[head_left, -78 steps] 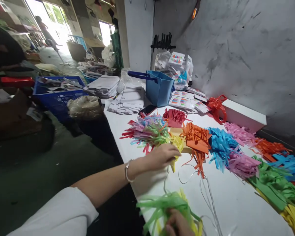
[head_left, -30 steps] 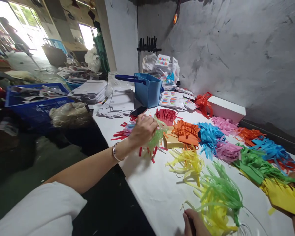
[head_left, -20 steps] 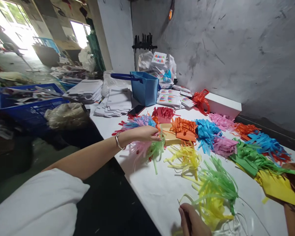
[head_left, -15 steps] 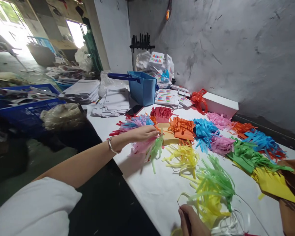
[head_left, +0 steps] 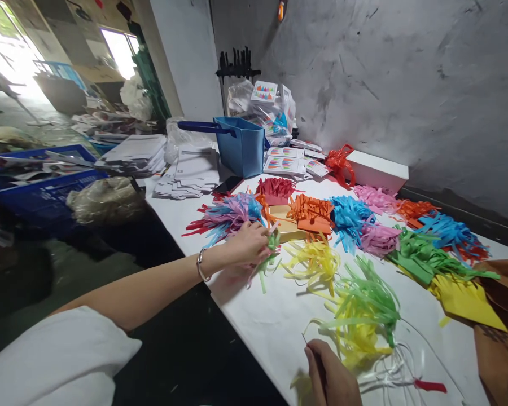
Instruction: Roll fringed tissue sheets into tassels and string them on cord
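My left hand (head_left: 250,243) reaches across the white table, fingers curled down onto pink and green paper tassels (head_left: 271,248) whose strips stick out below it. Just beyond lies a bundle of blue, lilac and red tassels (head_left: 232,211). Low in the view, my right hand (head_left: 333,375) pinches a thin needle-like piece (head_left: 304,338); a pale green strip hangs near its tip. Beside that hand, yellow tassels (head_left: 359,344) and green tassels (head_left: 375,299) are spread out, with tangled white string (head_left: 392,366) close by. More yellow tassels (head_left: 315,262) lie between my hands.
Behind are orange tassels (head_left: 311,211), blue tassels (head_left: 351,217) and a small tan box (head_left: 285,231). A blue bag (head_left: 241,149), stacked cards (head_left: 195,169) and a white box (head_left: 379,169) stand farther back. A red-handled tool (head_left: 430,386) lies at the right. The table's edge (head_left: 232,332) runs along the left.
My left hand has moved down and slightly left, onto the pink and green tassels, uncovering more of the blue and lilac bundle. My right hand keeps its pinch; the view has shifted slightly.
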Motion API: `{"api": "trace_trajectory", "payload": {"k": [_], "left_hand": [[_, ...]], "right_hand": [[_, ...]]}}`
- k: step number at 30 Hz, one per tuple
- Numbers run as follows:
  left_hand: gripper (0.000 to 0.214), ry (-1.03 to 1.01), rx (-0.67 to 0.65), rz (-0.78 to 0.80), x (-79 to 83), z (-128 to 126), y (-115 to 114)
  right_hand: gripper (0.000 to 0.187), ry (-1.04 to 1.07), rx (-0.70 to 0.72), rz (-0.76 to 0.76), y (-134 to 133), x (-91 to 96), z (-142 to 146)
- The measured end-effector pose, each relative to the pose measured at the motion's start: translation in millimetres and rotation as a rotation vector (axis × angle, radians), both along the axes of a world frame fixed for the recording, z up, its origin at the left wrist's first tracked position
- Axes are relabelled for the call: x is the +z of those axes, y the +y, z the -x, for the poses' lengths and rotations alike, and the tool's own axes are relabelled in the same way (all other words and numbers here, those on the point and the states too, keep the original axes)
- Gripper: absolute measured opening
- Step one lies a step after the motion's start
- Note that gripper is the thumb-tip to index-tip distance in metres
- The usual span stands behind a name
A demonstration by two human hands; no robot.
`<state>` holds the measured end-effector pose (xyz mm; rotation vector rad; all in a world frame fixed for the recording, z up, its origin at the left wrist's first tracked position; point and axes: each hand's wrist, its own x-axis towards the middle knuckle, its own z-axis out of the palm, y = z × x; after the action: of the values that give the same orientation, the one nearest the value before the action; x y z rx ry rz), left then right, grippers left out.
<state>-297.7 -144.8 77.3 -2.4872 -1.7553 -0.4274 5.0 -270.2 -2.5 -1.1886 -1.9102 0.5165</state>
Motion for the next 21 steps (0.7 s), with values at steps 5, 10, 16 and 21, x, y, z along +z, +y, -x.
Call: {"api": "trace_trajectory", "payload": {"k": [5, 10, 16, 21], "left_hand": [[0.021, 0.028, 0.018, -0.066, 6.6, -1, -5], [0.028, -0.087, -0.073, -0.384, 37.3, 4, -26], [0.031, -0.276, -0.247, -0.405, 41.7, -26, -52], [0.022, -0.487, -0.444, -0.287, 31.5, -73, -71]], "right_hand": [[0.040, -0.001, -0.086, -0.003, -2, 3.0, -3], [0.042, 0.015, -0.060, 0.046, -1, 4.8, -2], [0.026, 0.226, -0.005, 0.043, 3, 26.1, 5], [0.014, 0.386, -0.024, 0.032, 9, 64.3, 7]]}}
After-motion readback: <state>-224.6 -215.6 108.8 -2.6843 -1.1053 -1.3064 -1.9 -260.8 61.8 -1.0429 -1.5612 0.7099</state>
